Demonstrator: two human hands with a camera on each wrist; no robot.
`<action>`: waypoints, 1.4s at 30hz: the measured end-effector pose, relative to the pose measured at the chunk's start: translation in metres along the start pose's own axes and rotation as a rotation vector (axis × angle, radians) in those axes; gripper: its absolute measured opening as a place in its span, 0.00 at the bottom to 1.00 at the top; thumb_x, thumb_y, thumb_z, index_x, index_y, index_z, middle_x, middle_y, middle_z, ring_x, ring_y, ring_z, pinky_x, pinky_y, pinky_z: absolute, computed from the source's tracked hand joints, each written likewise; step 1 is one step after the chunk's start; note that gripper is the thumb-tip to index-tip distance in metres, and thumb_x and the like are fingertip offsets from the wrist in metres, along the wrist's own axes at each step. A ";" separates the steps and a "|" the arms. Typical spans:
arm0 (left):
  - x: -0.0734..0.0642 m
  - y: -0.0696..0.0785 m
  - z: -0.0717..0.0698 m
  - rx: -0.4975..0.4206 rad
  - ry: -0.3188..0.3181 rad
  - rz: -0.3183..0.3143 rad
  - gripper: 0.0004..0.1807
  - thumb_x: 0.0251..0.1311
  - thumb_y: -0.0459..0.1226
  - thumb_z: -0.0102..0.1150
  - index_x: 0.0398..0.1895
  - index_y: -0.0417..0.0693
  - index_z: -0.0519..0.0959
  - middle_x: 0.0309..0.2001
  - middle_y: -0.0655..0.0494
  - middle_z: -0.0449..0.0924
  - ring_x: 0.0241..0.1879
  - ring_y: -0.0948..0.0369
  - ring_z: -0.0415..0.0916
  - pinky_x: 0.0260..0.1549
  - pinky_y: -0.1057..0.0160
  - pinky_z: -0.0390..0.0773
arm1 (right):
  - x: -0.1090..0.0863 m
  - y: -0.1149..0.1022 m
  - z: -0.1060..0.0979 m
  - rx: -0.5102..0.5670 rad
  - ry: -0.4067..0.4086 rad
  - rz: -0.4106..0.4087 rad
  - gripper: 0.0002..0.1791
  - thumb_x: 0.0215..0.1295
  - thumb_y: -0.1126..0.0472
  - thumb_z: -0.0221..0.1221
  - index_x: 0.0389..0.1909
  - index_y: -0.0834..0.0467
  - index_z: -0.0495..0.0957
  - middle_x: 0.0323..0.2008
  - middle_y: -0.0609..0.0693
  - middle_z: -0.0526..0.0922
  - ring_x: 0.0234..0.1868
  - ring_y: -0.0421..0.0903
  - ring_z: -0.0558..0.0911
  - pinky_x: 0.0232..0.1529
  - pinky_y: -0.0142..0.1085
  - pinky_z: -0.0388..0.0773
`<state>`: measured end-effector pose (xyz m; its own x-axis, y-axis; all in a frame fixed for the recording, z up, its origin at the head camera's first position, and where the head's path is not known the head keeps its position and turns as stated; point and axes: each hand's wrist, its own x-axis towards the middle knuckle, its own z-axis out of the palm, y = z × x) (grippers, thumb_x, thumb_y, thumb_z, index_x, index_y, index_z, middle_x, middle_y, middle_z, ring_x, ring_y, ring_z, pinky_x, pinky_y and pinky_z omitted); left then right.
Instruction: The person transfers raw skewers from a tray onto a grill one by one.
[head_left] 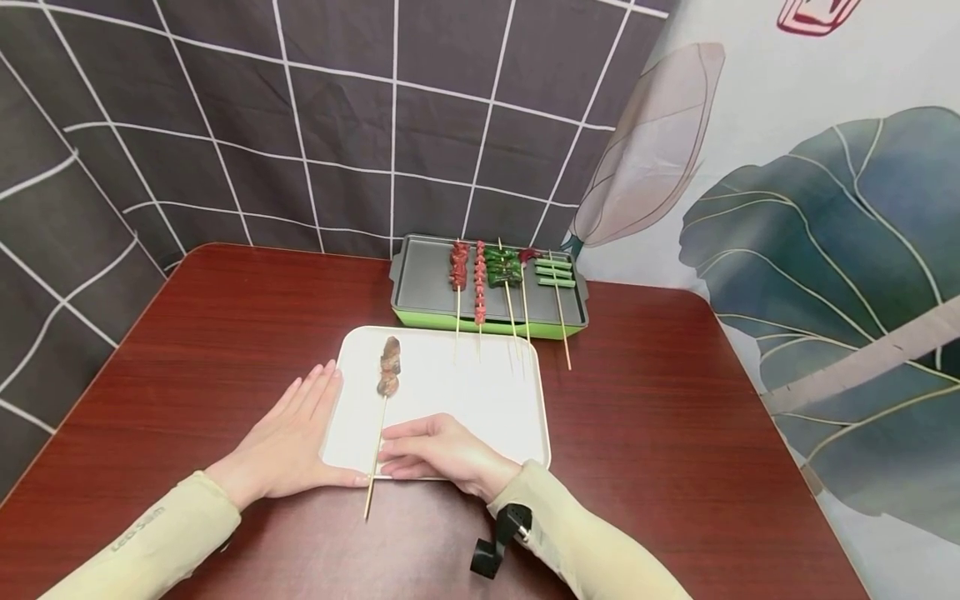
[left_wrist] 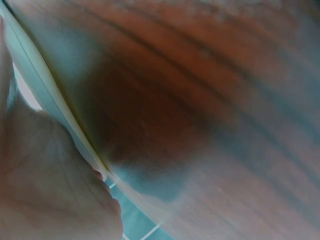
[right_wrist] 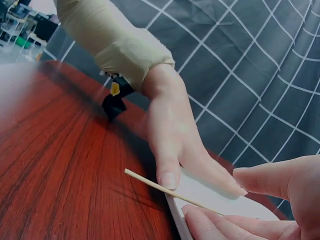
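A white rectangular tray [head_left: 465, 400] lies on the table. On its left part is a skewer [head_left: 389, 367] with brown chunks at the far end; its bare stick [right_wrist: 150, 182] sticks out past the near rim. My left hand [head_left: 296, 437] rests along the tray's left edge, fingers straight, thumb at the near rim by the stick. Just right of the stick is my right hand [head_left: 442, 454], fingertips close to it. In the right wrist view, thumb and fingers stand apart, not pinched on the stick. The left wrist view has the left palm [left_wrist: 55, 175] against the tray's side.
Behind the tray stands a grey grill pan [head_left: 423, 287] on a green base [head_left: 435, 321]. Several skewers lie across it: red pieces [head_left: 459, 267], small red pieces [head_left: 480, 283], green leafy pieces [head_left: 502, 267], a dark red piece [head_left: 528, 255] and green stalks [head_left: 555, 272]. Checked cloth [head_left: 337, 117] hangs behind.
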<state>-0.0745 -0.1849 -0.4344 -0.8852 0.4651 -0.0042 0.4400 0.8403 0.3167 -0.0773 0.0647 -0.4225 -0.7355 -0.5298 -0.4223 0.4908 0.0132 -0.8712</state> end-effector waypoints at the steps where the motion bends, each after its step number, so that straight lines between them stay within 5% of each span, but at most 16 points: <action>1: 0.000 0.000 0.000 0.000 0.000 0.001 0.77 0.45 0.82 0.50 0.77 0.25 0.47 0.79 0.31 0.42 0.77 0.39 0.42 0.74 0.44 0.44 | 0.001 0.000 0.000 0.006 0.001 0.003 0.19 0.70 0.68 0.61 0.58 0.73 0.77 0.43 0.66 0.86 0.44 0.55 0.88 0.48 0.42 0.84; 10: 0.001 0.000 0.001 -0.001 -0.003 -0.005 0.78 0.44 0.83 0.50 0.77 0.25 0.48 0.79 0.31 0.42 0.77 0.39 0.42 0.74 0.43 0.46 | 0.006 0.003 -0.002 0.032 0.007 -0.002 0.20 0.69 0.70 0.61 0.59 0.74 0.76 0.44 0.65 0.86 0.44 0.55 0.88 0.48 0.42 0.84; 19: -0.001 0.001 0.000 -0.009 -0.015 -0.019 0.78 0.43 0.83 0.50 0.77 0.25 0.47 0.79 0.31 0.42 0.77 0.39 0.42 0.74 0.43 0.45 | 0.002 0.001 -0.004 0.035 0.007 -0.013 0.25 0.62 0.78 0.61 0.62 0.71 0.74 0.34 0.55 0.85 0.32 0.46 0.86 0.43 0.42 0.86; 42: 0.000 0.002 -0.003 -0.013 -0.020 -0.027 0.79 0.42 0.83 0.51 0.77 0.26 0.48 0.79 0.32 0.42 0.77 0.39 0.42 0.74 0.43 0.45 | -0.018 0.002 -0.038 0.033 0.040 -0.030 0.24 0.63 0.79 0.60 0.61 0.75 0.73 0.39 0.56 0.86 0.36 0.44 0.86 0.40 0.37 0.86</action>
<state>-0.0737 -0.1840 -0.4305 -0.8936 0.4477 -0.0317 0.4137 0.8491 0.3284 -0.0803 0.1066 -0.4262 -0.7678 -0.4955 -0.4063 0.4829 -0.0306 -0.8752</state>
